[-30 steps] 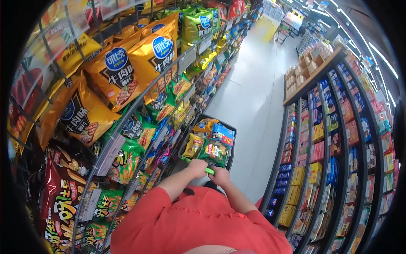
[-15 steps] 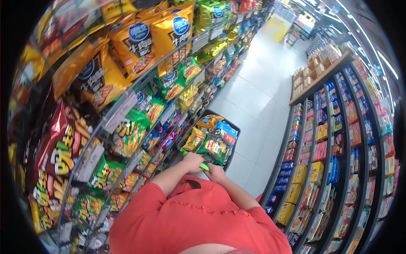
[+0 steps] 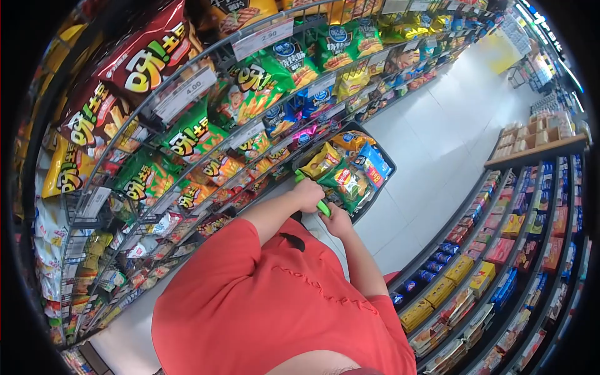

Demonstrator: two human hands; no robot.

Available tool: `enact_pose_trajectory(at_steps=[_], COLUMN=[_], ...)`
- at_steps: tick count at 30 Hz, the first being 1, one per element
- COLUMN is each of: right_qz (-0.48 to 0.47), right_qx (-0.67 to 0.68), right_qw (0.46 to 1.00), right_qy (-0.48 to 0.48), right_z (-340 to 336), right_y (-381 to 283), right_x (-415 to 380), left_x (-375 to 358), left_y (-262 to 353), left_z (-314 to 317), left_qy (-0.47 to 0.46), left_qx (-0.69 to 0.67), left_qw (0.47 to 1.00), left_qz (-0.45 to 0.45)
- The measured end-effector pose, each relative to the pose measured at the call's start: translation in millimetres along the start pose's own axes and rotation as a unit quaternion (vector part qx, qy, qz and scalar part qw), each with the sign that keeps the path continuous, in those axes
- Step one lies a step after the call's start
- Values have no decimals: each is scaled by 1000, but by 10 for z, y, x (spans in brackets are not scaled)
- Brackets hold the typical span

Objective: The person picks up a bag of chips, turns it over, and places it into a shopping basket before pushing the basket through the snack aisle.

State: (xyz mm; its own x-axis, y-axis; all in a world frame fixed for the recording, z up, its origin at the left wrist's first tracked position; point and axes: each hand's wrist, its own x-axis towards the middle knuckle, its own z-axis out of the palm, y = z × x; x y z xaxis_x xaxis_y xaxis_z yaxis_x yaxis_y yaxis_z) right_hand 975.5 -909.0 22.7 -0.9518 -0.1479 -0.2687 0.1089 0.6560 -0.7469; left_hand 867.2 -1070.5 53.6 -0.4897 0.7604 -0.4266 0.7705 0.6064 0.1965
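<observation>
Both hands grip the green handle (image 3: 322, 206) of a dark shopping cart (image 3: 376, 187) in front of me. My left hand (image 3: 308, 192) closes on the handle's left part. My right hand (image 3: 338, 220) holds its right end. The cart carries several snack bags, among them a yellow bag (image 3: 320, 160), a green bag (image 3: 347, 183) and a blue pack (image 3: 374, 164). My red shirt fills the lower middle of the view.
A wire shelf rack (image 3: 187, 125) full of crisp bags and price tags runs along my left. Shelves of boxed goods (image 3: 500, 250) line the right. A pale tiled aisle (image 3: 437, 137) stretches ahead between them, with wooden crates (image 3: 537, 134) at the far right.
The view has tilted and turned left toward the lower shelves. The cart now sits higher and further right in view. Both hands stay on the handle.
</observation>
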Motion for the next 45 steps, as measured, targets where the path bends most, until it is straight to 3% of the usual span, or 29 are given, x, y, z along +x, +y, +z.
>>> enact_pose_trajectory(at_steps=[7,18,20,28,30,31,38,42,45], right_qz=[22,54,66,106,149,104,75,84,72], right_qx=[3,-15,-10,43,110,94,99,79,72], right_qw=[1000,996,995,991,982,986,990,993,995], right_qy=[-12,64,76,65,45,86,70,-5,-20], right_z=[272,744,885,1395,1400,1556,1830,1806,1908], right_y=[-146,-494,-610,-1091,-1338,-1252,-1333,-1349,-1263], right_x=[-231,-423,-504,-709,-783,-778,-946,-1071,-1118], left_x=[-329,-802,-928,-1465,-1578,-1609,-1954,-2127,-2299], left_y=[49,-122,-165,-373,-385,-421,-364,-260,-219], left_z=[188,362,463,546,529,598,829,936,1014], left_qy=[4,-1,57,28,3,2,12,-10,32], left_qx=[-14,-31,-21,-16,-6,-3,-15,-34,-38], left_qw=[1000,997,993,990,990,990,994,996,995], left_qz=[5,69,99,141,142,144,111,84,81])
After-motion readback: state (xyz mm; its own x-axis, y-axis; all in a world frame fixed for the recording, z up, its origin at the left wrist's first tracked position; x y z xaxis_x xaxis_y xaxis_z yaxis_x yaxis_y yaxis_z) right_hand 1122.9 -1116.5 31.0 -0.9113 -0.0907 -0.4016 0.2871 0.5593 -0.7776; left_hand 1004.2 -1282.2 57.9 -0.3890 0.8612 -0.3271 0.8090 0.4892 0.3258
